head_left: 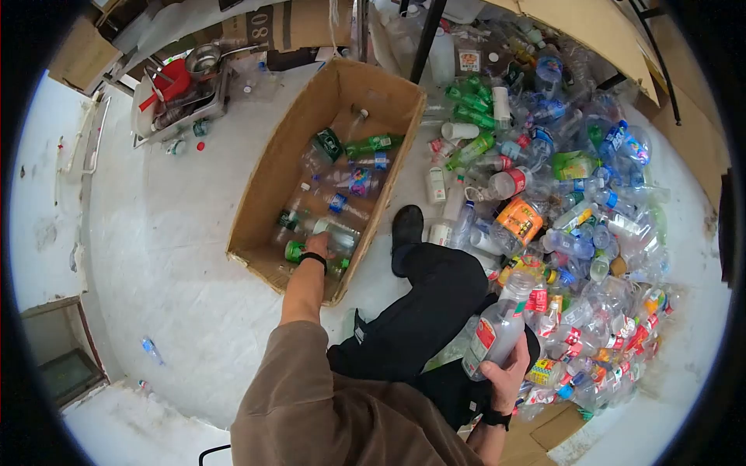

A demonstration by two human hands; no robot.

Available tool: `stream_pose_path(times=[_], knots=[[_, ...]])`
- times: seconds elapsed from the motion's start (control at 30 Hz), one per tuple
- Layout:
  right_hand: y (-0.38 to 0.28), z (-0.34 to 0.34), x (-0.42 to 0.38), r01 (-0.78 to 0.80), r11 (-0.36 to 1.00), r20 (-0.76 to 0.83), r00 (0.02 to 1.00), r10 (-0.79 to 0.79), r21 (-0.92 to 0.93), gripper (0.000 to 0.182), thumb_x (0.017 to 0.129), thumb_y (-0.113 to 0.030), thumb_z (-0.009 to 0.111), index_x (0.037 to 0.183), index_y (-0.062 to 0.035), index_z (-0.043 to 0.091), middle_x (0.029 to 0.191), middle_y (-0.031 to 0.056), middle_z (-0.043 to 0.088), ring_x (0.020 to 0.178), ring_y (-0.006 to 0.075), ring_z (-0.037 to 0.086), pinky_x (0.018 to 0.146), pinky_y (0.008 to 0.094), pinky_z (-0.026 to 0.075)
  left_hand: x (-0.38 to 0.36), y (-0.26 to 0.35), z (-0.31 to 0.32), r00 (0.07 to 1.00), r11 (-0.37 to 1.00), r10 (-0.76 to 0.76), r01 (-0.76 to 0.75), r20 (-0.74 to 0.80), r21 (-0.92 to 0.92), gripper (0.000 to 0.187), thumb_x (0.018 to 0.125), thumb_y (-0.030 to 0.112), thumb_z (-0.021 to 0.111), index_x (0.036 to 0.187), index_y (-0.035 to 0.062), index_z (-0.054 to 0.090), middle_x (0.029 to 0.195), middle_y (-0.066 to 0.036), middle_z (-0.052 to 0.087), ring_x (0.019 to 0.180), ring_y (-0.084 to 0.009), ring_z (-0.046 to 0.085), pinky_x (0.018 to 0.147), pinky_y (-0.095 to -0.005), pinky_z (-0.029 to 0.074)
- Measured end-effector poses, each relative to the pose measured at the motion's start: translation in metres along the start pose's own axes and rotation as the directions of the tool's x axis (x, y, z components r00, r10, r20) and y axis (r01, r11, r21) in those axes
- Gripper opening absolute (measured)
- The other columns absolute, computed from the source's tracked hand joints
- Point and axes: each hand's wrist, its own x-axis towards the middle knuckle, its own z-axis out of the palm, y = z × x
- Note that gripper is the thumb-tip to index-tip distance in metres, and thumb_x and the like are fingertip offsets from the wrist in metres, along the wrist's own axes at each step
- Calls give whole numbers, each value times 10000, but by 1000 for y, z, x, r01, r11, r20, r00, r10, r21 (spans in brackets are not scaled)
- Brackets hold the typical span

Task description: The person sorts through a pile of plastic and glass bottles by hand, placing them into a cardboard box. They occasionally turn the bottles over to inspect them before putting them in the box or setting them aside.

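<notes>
Inside the cardboard box (264, 182), my left hand (318, 245) is closed at the end of a clear plastic bottle (339, 231); its fingertips are partly hidden. Close beside that hand lies a bottle with a green label (294, 251). Several more bottles rest on the box floor, among them a green bottle (373, 145) and a clear one with a blue-and-pink label (360, 182). My right hand (507, 376) grips a large clear plastic bottle (501, 326) with a red-and-white label, held upright and slightly tilted over my right leg.
A big heap of plastic bottles (571, 245) spreads along the right side. At the upper left, a metal tray (221, 101) holds a red pan (172, 81) and a steel pot (204, 60). A small bottle (152, 351) lies on the white floor (186, 279). My shoe (407, 233) stands beside the box.
</notes>
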Motion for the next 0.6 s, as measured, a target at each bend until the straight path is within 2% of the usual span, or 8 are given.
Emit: stream_pose_path(times=[0.1,0.13,0.17,0.27,0.33,0.4,0.5,0.6], knots=[[-9,10,12,-13,1000,62,998,12,12,940,642,-403,870,1367,31,458,1231,89,579,1108,190,573,976,344,435,-8,18,-8,939,586,273,-335,209,738,346,900,230,670,1114,-7,537,902,-158,585,755,-274,610,587,-421,571],[-11,12,15,0,1000,84,996,1,-16,944,642,-396,869,1375,32,454,1235,88,578,1112,190,572,979,345,433,-21,38,-5,994,968,104,-95,-28,231,327,891,203,667,1096,-11,530,912,-155,583,738,-265,598,607,-414,564],[-14,14,19,18,999,106,994,-13,-47,949,643,-389,868,1382,34,450,1240,87,577,1115,190,570,983,346,431,-49,62,1,979,904,-173,114,-109,-413,309,881,175,664,1079,-15,522,923,-153,580,720,-257,585,628,-406,556],[-18,21,35,161,979,181,974,-137,-126,929,658,-333,861,1393,44,435,1250,121,585,1134,213,578,986,359,439,-199,143,10,942,863,329,-274,61,-425,487,849,153,693,1264,0,490,1059,-119,574,867,-222,612,777,-402,559],[-25,34,46,284,930,248,942,-226,-235,918,659,-305,858,1392,45,433,1254,153,588,1138,250,588,985,372,446,-285,166,13,694,805,567,-352,444,-478,658,820,169,740,1389,29,439,1162,-116,569,1008,-218,615,836,-381,562],[-37,58,53,473,792,389,862,-325,-386,894,661,-256,852,1390,44,431,1261,212,585,1143,328,597,983,402,459,-350,168,21,494,785,619,-358,611,-506,775,799,134,775,1463,72,381,1264,-82,540,1091,-191,593,910,-361,527],[-43,97,57,679,610,580,709,-401,-408,883,670,-228,843,1401,26,418,1279,242,567,1150,409,575,982,441,466,-400,157,39,573,770,625,-341,530,-539,783,776,182,809,1436,44,412,1262,-89,556,1102,-198,589,961,-379,495],[-41,112,62,687,620,603,692,-397,-380,852,706,-219,822,1408,24,406,1320,252,533,1206,416,533,1017,448,439,-377,147,30,634,729,666,-441,393,-524,671,806,223,769,1367,17,463,1176,-78,636,1070,-205,624,904,-387,543]])
